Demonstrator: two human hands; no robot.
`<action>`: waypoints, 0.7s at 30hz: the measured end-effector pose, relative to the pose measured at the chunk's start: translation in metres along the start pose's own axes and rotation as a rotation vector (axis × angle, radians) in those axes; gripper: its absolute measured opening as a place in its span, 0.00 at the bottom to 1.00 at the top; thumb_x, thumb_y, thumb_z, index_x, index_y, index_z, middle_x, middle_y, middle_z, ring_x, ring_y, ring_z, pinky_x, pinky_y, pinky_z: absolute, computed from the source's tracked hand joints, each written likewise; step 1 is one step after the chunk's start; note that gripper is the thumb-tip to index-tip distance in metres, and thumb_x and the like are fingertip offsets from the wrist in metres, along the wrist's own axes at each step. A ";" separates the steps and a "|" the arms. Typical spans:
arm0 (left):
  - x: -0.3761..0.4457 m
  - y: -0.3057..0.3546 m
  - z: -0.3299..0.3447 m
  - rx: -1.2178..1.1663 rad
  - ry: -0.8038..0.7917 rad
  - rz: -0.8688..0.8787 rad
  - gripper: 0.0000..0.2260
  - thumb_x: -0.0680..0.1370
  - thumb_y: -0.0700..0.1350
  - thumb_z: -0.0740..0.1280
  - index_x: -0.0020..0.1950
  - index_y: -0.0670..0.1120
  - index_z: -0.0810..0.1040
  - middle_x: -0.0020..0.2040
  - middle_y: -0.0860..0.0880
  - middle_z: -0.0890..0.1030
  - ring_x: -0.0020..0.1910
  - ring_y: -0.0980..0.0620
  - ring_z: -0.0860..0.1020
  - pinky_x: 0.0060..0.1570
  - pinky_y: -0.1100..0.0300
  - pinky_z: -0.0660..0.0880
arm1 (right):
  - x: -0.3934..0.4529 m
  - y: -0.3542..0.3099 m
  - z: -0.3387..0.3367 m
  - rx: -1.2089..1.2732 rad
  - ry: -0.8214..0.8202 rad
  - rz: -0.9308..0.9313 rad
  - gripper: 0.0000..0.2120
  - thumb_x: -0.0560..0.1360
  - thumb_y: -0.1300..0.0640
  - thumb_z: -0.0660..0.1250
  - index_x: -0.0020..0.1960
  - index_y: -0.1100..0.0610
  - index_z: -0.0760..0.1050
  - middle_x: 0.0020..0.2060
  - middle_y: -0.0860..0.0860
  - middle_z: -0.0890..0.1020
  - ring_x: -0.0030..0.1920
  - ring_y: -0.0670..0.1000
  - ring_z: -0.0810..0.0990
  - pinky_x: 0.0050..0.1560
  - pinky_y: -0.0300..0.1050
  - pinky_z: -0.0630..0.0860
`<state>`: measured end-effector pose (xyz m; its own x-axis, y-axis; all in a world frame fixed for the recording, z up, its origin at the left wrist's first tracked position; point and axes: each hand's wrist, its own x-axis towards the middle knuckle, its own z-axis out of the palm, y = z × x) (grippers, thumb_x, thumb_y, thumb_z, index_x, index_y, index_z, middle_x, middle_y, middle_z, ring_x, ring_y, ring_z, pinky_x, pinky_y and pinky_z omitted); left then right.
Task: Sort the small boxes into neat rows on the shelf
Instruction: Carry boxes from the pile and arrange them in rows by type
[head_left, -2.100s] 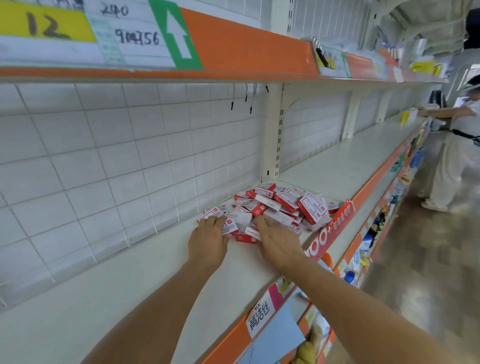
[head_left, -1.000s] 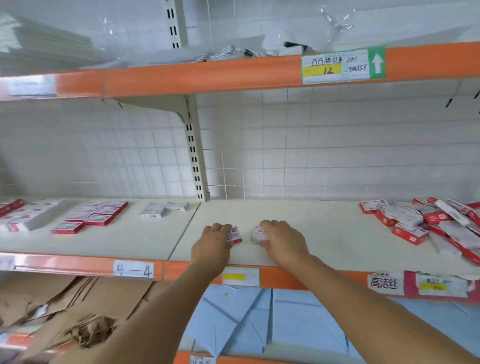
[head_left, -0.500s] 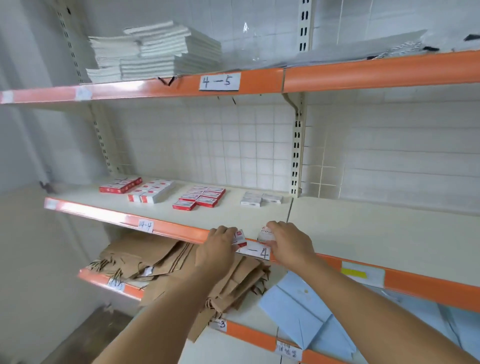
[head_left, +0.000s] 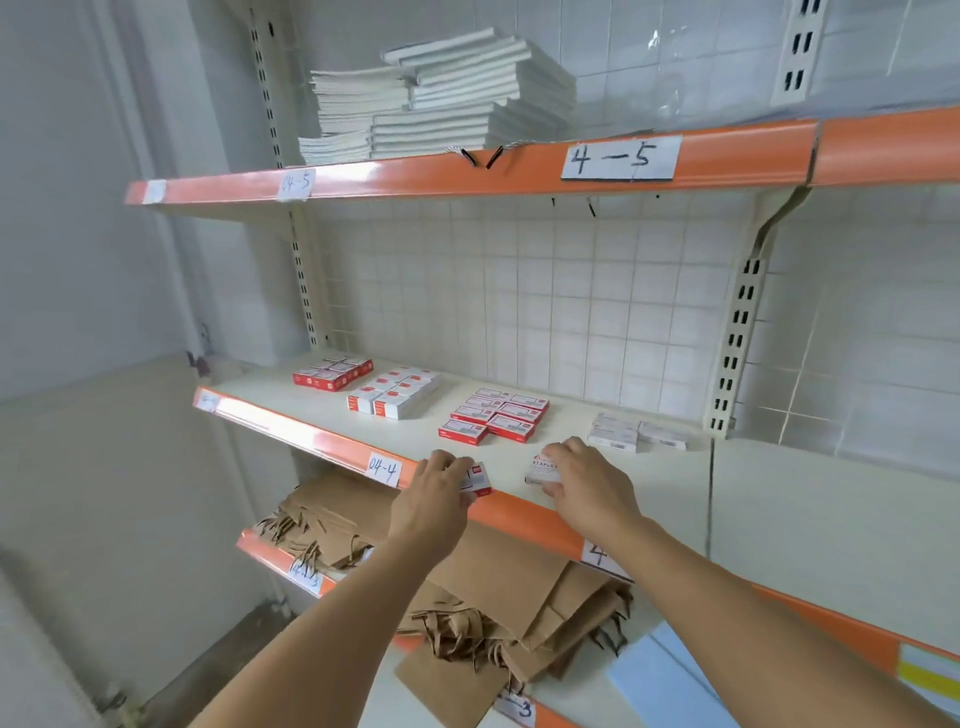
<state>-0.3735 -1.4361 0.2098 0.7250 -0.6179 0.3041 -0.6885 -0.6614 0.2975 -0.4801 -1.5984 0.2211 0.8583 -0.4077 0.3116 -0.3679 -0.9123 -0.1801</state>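
Head view, ordered outward from the orange-fronted cream metal shelf edge labelled "04-4" (head_left: 384, 470). Below that edge lie brown paper bags with cord handles (head_left: 498, 587) and a pale blue sheet (head_left: 670, 686). At the edge itself, the left hand (head_left: 434, 499) pinches a small red-and-white cardboard box (head_left: 480, 480) by its end, fingers curled over the top; the box sits right at the shelf lip. Just right of it, the right hand (head_left: 589, 488) holds a second small white box printed "STAPLES" (head_left: 543, 470), fingers curled round its near side, resting on the shelf surface just behind the lip. Both grips are narrow and each is closed on one box.

Behind the hands, farther from the edge, stand the rows already formed: a block of red-topped boxes (head_left: 493, 415), a group of plain white boxes (head_left: 631, 434) to its right, a white-sided block (head_left: 395, 395) to its left, and a red block (head_left: 332, 371) beyond that. On the upper shelf marked "4-5" (head_left: 621, 158) rests a stack of white notebooks (head_left: 441, 98).

Judged from their size and card walls, the boxes are light, stiff and smooth; they likely slide easily on the painted shelf. Holding across the long sides with thumb and fingers should keep each square while it is butted against a row.
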 end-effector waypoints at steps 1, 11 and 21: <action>0.007 -0.002 -0.001 0.001 0.001 -0.003 0.18 0.80 0.48 0.61 0.70 0.53 0.67 0.65 0.52 0.68 0.63 0.52 0.66 0.48 0.55 0.76 | 0.007 0.001 0.002 0.002 -0.007 0.004 0.19 0.79 0.52 0.61 0.70 0.53 0.64 0.63 0.50 0.69 0.62 0.51 0.70 0.49 0.46 0.71; 0.075 -0.009 0.021 -0.011 -0.033 0.088 0.18 0.80 0.49 0.61 0.70 0.54 0.66 0.65 0.52 0.68 0.64 0.51 0.65 0.50 0.55 0.73 | 0.047 0.014 0.028 0.004 -0.083 0.138 0.20 0.78 0.53 0.62 0.69 0.52 0.65 0.62 0.50 0.69 0.62 0.52 0.70 0.48 0.45 0.72; 0.132 -0.015 0.052 0.051 -0.119 0.452 0.19 0.80 0.50 0.60 0.72 0.53 0.65 0.66 0.52 0.69 0.65 0.49 0.65 0.63 0.56 0.62 | 0.068 0.004 0.051 0.029 -0.024 0.407 0.19 0.78 0.56 0.62 0.69 0.53 0.66 0.63 0.51 0.69 0.63 0.52 0.68 0.53 0.47 0.72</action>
<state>-0.2663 -1.5303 0.1986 0.3517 -0.8913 0.2862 -0.9361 -0.3330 0.1133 -0.4046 -1.6283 0.1937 0.6528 -0.7338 0.1880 -0.6694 -0.6750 -0.3105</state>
